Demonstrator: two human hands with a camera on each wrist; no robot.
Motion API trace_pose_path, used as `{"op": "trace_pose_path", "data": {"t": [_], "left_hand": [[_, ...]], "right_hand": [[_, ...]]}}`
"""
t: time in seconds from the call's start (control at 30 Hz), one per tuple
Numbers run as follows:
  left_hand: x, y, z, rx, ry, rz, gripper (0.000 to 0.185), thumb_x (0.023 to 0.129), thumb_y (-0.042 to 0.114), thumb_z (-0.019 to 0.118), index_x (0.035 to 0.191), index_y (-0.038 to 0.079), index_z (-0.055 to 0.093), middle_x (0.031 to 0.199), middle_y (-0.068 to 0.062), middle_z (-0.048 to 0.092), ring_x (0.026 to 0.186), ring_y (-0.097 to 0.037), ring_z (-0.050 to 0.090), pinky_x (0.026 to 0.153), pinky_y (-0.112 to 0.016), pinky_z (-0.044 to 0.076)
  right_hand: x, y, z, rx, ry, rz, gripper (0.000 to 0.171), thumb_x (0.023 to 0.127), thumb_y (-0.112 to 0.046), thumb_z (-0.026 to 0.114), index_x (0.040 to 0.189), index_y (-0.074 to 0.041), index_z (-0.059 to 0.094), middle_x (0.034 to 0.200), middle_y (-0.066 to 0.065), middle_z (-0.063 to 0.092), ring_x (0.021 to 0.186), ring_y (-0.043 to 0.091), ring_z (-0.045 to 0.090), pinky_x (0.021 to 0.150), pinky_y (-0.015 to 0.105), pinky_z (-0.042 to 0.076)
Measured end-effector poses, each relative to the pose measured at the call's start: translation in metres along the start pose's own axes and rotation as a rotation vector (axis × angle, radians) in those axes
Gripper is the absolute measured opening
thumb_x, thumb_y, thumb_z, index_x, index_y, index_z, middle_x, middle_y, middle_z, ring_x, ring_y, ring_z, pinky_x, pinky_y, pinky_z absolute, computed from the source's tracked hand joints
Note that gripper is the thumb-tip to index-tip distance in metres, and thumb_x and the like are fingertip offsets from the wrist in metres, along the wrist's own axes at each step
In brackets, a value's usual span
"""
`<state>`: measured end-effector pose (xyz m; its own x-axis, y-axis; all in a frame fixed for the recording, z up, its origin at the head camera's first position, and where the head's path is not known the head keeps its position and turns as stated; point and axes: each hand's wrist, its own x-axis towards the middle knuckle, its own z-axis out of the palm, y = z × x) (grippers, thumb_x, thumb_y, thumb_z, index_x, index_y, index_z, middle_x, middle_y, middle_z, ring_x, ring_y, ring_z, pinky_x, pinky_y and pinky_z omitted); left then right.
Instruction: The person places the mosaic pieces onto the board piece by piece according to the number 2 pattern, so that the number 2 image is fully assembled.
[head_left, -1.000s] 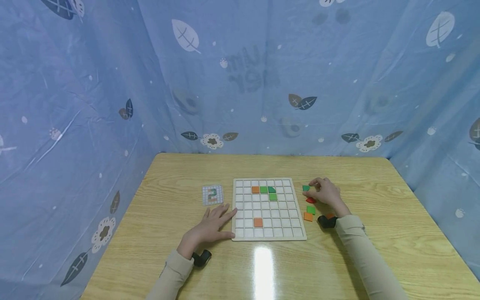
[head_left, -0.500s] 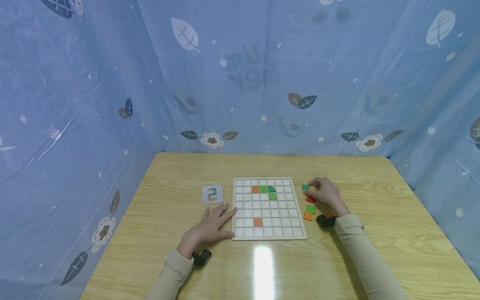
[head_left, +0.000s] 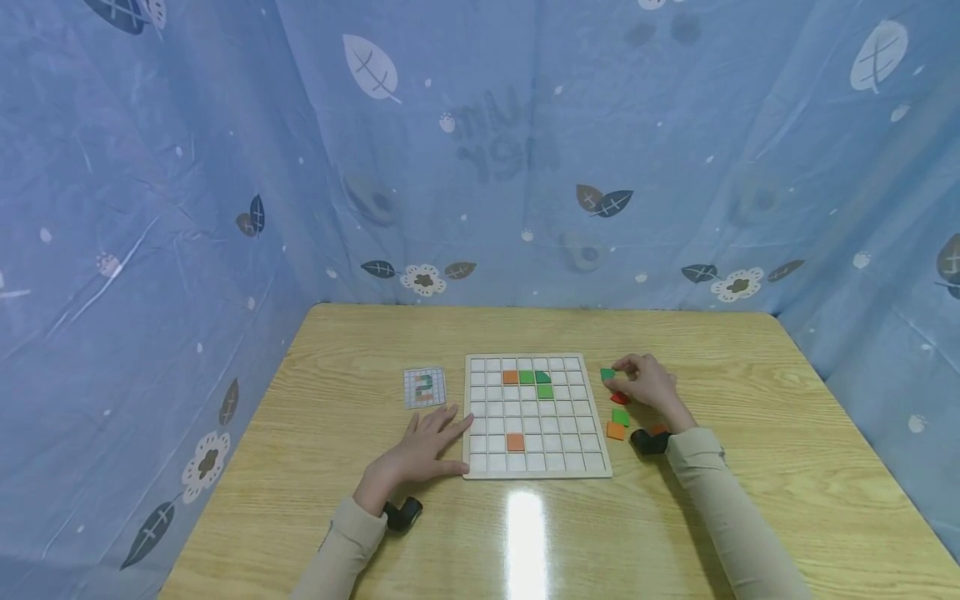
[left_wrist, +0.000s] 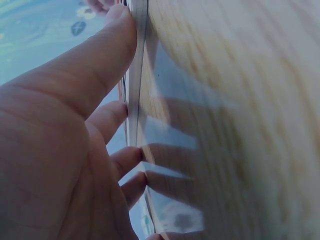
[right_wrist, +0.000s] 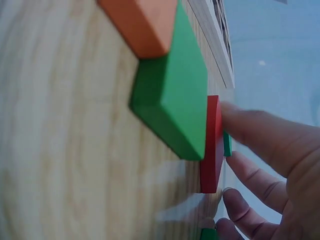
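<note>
My left hand (head_left: 423,450) rests spread at the left edge of the white grid board (head_left: 480,471), its thumb and fingertips touching the rim in the left wrist view. My right hand (head_left: 651,385) is beyond the board's right side, pinching a dark green tile (head_left: 607,374) between thumb and fingers. Under the thumb lies a red piece (right_wrist: 212,150), partly covered in the head view. Nearer to me are a light green square tile (head_left: 620,417) and an orange one (head_left: 616,431). Another green bit (right_wrist: 209,234) shows low in the right wrist view.
On the board sit orange tiles (head_left: 515,442), light green tiles (head_left: 545,391) and a dark green rounded tile (head_left: 542,377). A pattern card (head_left: 424,388) lies left of the board. One more orange tile (head_left: 659,429) is partly hidden by the right wrist camera (head_left: 648,442).
My right hand has shifted slightly left, toward the board, with the dark green tile moving along. My left hand has stayed in place, and the tiles on the board are unchanged.
</note>
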<state>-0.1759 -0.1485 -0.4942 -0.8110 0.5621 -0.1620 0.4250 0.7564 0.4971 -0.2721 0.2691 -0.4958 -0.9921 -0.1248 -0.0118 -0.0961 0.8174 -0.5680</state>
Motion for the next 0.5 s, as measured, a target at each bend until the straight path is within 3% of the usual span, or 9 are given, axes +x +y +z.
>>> {"op": "trace_pose_path", "data": {"t": [0.23, 0.5], "left_hand": [[0.0001, -0.0013, 0.0007, 0.004, -0.003, -0.001, 0.077, 0.086, 0.053, 0.055, 0.149, 0.024, 0.022, 0.155, -0.012, 0.011, 0.143, -0.032, 0.004, 0.112, -0.059, -0.004], [0.0000, -0.0015, 0.0017, 0.008, 0.004, 0.003, 0.076, 0.086, 0.054, 0.054, 0.149, 0.024, 0.022, 0.155, -0.011, 0.012, 0.143, -0.031, 0.004, 0.112, -0.059, -0.003]], "right_hand": [[-0.0034, -0.0085, -0.0001, -0.040, 0.023, 0.033, 0.052, 0.080, -0.046, 0.068, 0.110, -0.004, 0.060, 0.104, 0.018, 0.051, 0.091, 0.033, 0.048, 0.076, 0.055, 0.030], [-0.0031, -0.0099, 0.0007, -0.055, 0.042, 0.035, 0.047, 0.081, -0.042, 0.068, 0.106, -0.003, 0.059, 0.098, 0.017, 0.050, 0.083, 0.032, 0.047, 0.076, 0.056, 0.028]]}}
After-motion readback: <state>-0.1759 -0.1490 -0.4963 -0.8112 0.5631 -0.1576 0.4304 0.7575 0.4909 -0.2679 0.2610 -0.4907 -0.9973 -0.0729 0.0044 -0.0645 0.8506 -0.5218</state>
